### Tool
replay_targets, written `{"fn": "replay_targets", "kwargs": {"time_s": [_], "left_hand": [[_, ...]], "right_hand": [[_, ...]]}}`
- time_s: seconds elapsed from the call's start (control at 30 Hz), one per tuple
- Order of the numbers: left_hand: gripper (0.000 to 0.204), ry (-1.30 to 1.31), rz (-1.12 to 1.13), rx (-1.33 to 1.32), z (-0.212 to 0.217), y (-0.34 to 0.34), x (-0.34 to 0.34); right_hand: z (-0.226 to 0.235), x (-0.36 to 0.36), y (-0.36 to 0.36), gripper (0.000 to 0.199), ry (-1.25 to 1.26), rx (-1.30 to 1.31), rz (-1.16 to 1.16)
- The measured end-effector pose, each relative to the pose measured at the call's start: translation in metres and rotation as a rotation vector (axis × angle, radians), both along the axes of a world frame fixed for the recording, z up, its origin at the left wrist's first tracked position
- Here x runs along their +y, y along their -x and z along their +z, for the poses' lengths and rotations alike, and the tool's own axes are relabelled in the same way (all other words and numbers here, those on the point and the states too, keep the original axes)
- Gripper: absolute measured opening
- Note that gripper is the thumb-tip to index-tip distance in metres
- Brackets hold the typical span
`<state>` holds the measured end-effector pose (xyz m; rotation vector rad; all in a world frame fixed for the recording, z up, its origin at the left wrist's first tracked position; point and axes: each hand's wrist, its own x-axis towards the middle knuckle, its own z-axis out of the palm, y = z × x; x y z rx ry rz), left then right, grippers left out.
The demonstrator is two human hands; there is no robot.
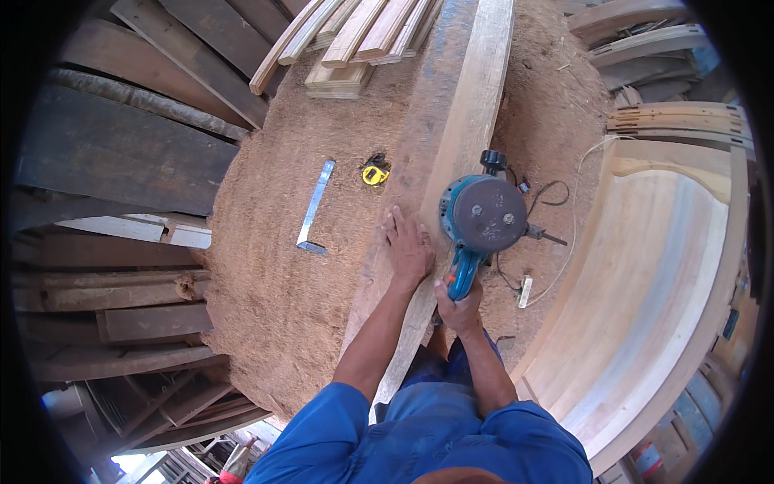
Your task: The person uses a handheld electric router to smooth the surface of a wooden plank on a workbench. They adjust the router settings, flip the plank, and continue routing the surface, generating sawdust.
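Observation:
A blue router [488, 214] with a dark round top and a black knob sits over the right side of a long wooden plank [476, 89]. My right hand [459, 310] is wrapped round its near blue handle. A metal rod juts out from the router's right side. Just left of the tool, my left hand [409, 250] lies flat on the wood with its fingers stretched forward, holding nothing. The router's underside and bit are hidden.
Sawdust covers the floor, where a metal try square [314, 210] and a yellow tape measure [374, 175] lie at left. Stacked boards [355, 36] are at the far end. Dark planks [121, 137] line the left; a large curved wooden panel [645, 290] stands right, near a thin cable [574, 218].

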<state>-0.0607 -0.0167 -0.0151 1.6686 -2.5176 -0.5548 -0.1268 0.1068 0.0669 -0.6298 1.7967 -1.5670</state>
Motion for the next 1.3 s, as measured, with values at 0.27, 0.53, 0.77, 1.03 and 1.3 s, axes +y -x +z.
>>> {"fn": "replay_targets", "kwargs": {"time_s": [0.27, 0.53, 0.77, 1.03, 1.3], "left_hand": [[0.041, 0.041, 0.031, -0.009, -0.001, -0.002, 0.003], [0.042, 0.032, 0.04, 0.003, 0.008, 0.005, 0.004], [0.042, 0.014, 0.034, 0.02, 0.017, 0.008, 0.003], [0.045, -0.021, 0.043, 0.014, 0.017, 0.008, 0.003], [0.045, 0.027, 0.014, 0.0, 0.018, 0.009, 0.002]], "right_hand": [[-0.017, -0.035, 0.016, 0.035, 0.008, 0.092, -0.052], [-0.021, -0.068, 0.047, 0.029, 0.071, 0.022, -0.111], [-0.018, -0.095, 0.075, 0.027, 0.117, 0.115, -0.113], [-0.024, -0.128, 0.113, 0.029, 0.113, 0.217, -0.139], [-0.039, -0.255, 0.267, 0.032, 0.031, 0.275, -0.108]]}}
